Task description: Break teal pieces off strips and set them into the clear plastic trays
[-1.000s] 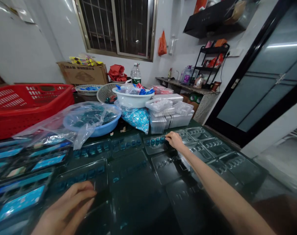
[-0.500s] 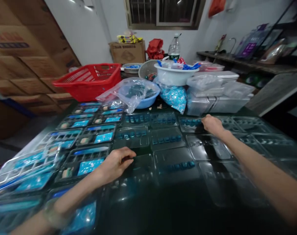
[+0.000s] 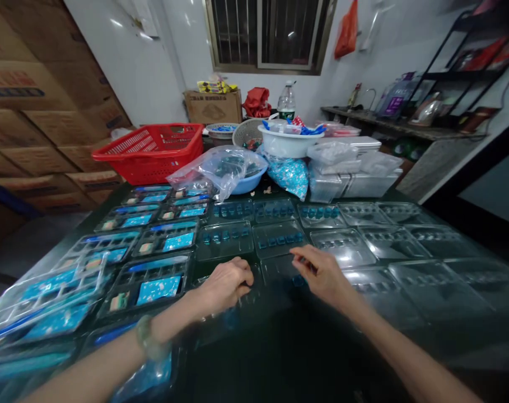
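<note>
Beneath right hand (image 3: pixel 321 277): clear tray (image 3: pixel 277 270), fingertips touching.

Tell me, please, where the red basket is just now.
In the head view the red basket stands at the back left, beside stacked cardboard boxes, just left of the blue bowl.

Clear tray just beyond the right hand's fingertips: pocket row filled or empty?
Filled. The clear tray beyond the right hand shows a row of blue pieces sitting in its pockets; the exact count is too blurred to tell.
</note>
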Demonstrator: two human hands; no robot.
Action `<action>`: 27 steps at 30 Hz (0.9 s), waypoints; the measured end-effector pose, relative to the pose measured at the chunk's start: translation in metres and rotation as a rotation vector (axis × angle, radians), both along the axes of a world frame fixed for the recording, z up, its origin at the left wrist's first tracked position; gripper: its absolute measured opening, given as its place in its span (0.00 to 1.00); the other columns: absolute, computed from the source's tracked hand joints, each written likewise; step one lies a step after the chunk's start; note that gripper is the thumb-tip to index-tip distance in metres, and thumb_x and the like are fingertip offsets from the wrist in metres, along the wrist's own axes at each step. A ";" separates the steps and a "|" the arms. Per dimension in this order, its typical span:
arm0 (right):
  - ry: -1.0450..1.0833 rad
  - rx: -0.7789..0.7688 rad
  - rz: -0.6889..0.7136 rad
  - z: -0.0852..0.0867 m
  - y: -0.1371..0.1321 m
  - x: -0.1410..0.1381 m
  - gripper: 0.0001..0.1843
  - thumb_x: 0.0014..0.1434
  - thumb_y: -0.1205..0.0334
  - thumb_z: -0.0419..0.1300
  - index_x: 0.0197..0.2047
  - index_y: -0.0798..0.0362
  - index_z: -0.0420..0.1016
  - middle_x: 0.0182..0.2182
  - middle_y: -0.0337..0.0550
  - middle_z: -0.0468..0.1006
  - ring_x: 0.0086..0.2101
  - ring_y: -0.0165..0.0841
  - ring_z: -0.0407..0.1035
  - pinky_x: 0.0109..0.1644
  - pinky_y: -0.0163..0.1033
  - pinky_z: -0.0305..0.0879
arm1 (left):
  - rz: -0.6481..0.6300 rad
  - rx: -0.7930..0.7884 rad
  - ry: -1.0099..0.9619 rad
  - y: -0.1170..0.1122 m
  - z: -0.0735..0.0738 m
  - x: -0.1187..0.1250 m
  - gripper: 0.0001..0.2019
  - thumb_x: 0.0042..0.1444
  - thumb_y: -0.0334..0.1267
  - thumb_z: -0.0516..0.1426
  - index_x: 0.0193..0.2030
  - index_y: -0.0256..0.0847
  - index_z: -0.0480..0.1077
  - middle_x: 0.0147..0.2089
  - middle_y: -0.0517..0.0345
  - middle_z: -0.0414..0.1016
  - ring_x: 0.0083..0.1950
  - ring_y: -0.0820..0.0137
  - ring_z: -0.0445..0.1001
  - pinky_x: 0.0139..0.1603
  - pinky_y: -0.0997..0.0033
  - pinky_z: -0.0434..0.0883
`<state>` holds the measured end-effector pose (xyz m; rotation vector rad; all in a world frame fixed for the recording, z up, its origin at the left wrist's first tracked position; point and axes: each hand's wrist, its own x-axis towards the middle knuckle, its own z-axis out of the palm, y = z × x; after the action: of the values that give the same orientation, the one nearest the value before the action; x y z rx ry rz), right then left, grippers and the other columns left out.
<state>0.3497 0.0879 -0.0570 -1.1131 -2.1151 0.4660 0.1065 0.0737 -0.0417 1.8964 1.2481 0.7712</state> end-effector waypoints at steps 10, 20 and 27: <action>0.307 -0.006 0.033 0.009 -0.046 -0.041 0.14 0.55 0.68 0.53 0.45 0.49 0.69 0.38 0.44 0.71 0.36 0.32 0.66 0.39 0.36 0.65 | 0.041 -0.775 -0.622 -0.014 0.022 0.036 0.10 0.49 0.41 0.58 0.26 0.35 0.67 0.19 0.63 0.62 0.18 0.82 0.57 0.17 0.82 0.49; 0.382 -0.037 -0.133 0.013 -0.056 -0.006 0.12 0.53 0.69 0.53 0.41 0.53 0.69 0.34 0.45 0.70 0.31 0.29 0.67 0.33 0.33 0.66 | 0.166 -0.952 -0.794 -0.013 0.022 0.088 0.09 0.46 0.41 0.60 0.26 0.36 0.70 0.23 0.60 0.67 0.22 0.78 0.64 0.18 0.80 0.57; 0.010 -0.008 -0.421 -0.003 0.016 0.063 0.11 0.54 0.68 0.51 0.40 0.55 0.70 0.32 0.43 0.72 0.31 0.29 0.66 0.34 0.34 0.63 | 0.138 -0.675 -0.422 0.002 0.020 0.054 0.13 0.48 0.44 0.57 0.38 0.39 0.70 0.30 0.58 0.69 0.26 0.76 0.64 0.22 0.79 0.59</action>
<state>0.4123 0.1034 -0.0600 -1.5082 -1.8021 0.2772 0.1601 0.0752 -0.0218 1.0523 1.1762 0.6620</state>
